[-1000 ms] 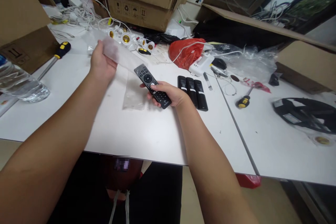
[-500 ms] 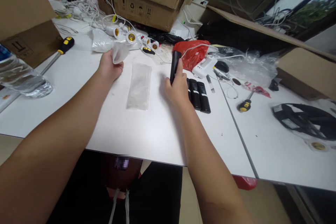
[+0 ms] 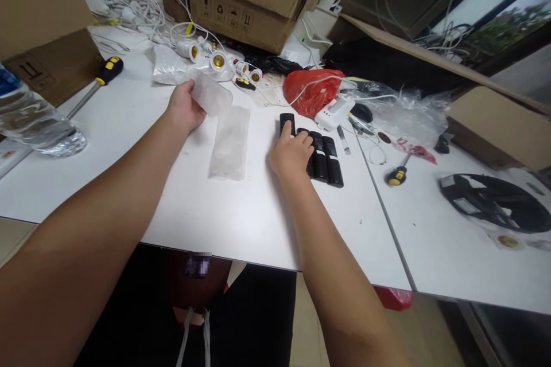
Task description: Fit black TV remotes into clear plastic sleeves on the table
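My left hand [image 3: 187, 106] is closed on the edge of a frosted plastic bag [image 3: 210, 94], held just over the table. Another flat frosted plastic bag [image 3: 229, 146] lies between my hands. With its fingers bent, my right hand [image 3: 293, 152] is around a black tube-shaped item [image 3: 287, 121] at the left end of a row; the index finger rests along its top and the palm hides its lower part. Several similar black tube-shaped items [image 3: 332, 160] with pale bands lie side by side to the right, the nearest partly covered by my fingers.
A water bottle [image 3: 41, 117] and a screwdriver [image 3: 97, 83] lie at left. White lamp holders [image 3: 218, 61], a red plastic bag [image 3: 312, 92] and a white power strip [image 3: 337, 112] stand behind. Another screwdriver [image 3: 396, 176] and a black reel [image 3: 495, 200] are at right. Cardboard boxes [image 3: 241, 17] rise behind.
My right hand has lowered the black item from a tilted, raised position to the left end of the row. My left hand has shifted slightly right, and its bag now spreads out rightward.
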`<state>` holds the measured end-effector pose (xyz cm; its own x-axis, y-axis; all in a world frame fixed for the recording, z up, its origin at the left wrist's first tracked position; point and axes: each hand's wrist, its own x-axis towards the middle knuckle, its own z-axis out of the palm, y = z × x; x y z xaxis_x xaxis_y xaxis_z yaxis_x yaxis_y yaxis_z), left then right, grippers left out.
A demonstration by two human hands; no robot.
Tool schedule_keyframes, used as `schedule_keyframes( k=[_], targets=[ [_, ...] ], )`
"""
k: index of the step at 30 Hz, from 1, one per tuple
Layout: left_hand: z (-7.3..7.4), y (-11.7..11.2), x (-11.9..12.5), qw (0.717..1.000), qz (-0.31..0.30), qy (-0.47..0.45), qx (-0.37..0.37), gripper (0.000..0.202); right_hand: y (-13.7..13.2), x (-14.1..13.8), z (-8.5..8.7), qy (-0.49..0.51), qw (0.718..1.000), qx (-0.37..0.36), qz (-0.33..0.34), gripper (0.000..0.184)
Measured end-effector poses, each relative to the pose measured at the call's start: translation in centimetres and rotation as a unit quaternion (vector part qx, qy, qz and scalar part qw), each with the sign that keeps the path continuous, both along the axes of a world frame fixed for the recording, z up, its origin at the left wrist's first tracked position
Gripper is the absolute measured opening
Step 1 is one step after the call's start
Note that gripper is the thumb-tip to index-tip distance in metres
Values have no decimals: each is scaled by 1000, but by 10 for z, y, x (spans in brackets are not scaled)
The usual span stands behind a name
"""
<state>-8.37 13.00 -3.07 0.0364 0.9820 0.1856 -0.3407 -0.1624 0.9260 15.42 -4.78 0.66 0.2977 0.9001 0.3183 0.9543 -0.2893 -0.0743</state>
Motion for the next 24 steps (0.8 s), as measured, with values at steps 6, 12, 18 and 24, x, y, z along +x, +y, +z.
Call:
schedule_keyframes(
  k=[6,12,18,24],
  targets=[
    [11,-9,5,989,7,-108,-105,30,-4,-1,4,-10,999,-19,-31,50],
    [17,-14,10,988,33,-107,-105,22,-5,-2,11,-18,998,-47,-47,42],
    [18,-15,7,997,4,-41,-62,31,-4,8,20,5,998,-49,-43,44],
    [37,-33,15,958,20,-213,-191,18,8,45,19,63,994,-58,68,66]
  ],
)
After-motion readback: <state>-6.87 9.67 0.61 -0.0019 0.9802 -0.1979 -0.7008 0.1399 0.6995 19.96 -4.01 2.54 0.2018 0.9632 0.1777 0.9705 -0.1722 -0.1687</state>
